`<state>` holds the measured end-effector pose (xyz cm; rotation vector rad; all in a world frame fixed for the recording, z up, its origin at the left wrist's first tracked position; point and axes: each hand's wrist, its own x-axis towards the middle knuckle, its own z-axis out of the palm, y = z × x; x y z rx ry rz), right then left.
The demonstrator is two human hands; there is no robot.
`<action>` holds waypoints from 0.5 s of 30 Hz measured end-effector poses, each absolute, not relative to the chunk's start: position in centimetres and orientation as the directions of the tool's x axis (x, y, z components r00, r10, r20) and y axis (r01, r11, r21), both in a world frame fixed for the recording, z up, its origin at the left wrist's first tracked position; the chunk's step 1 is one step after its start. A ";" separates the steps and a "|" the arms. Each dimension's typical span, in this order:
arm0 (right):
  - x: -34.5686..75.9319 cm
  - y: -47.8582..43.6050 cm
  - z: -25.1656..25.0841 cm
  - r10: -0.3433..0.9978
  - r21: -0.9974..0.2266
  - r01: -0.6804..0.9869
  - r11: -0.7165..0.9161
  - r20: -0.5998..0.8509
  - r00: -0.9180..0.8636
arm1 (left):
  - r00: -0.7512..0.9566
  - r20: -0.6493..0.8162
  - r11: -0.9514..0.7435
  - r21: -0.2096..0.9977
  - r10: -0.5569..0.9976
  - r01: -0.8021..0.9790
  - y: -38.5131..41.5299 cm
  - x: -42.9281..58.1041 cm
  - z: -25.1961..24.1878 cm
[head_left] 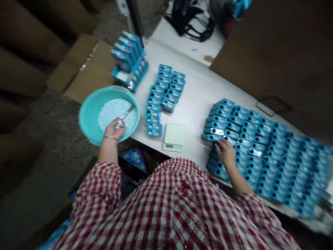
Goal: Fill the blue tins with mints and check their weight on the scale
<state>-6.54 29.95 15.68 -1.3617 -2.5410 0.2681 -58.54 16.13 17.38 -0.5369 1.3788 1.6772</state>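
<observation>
My left hand (114, 130) is over the front of a teal basin (91, 119), its fingers curled around some white pellets. More white pellets (111, 109) lie in the basin, with a scoop or spoon (128, 111) resting among them just beyond my fingers. On the right, my right hand (225, 152) reaches down to the near left part of a large block of blue boxes (256, 139), its fingers bent against a box at the edge. Whether they grip it is hard to tell. Between the hands, a pale green scale (175, 137) lies on the white table with nothing on it.
Two rows of blue boxes (156, 95) stand behind the scale. A stack of larger blue packs (127, 52) is at the table's back left corner. A big brown carton (275, 59) borders the back right. Black straps (192, 21) lie at the far end.
</observation>
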 end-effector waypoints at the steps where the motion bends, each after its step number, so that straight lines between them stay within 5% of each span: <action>1: -6.2 29.7 15.6 0.833 -0.225 0.805 0.550 0.075 -0.548 | -0.517 -0.758 -0.069 0.537 0.397 -0.840 16.1 -58.0 17.9; 5: -6.8 29.8 15.4 0.830 -0.086 0.833 0.547 -0.076 -0.553 | -0.451 -0.684 -0.177 0.434 0.573 -0.883 15.4 -54.2 19.9; 10: -8.7 31.0 15.6 0.765 0.036 0.764 0.644 -0.054 -0.642 | -0.309 -0.733 -0.089 0.324 0.605 -0.942 14.1 -48.0 20.2; 15: -12.0 30.5 17.7 0.613 -0.017 0.613 0.790 -0.029 -0.790 | -0.206 -0.790 -0.015 0.242 0.578 -0.970 12.4 -44.3 18.6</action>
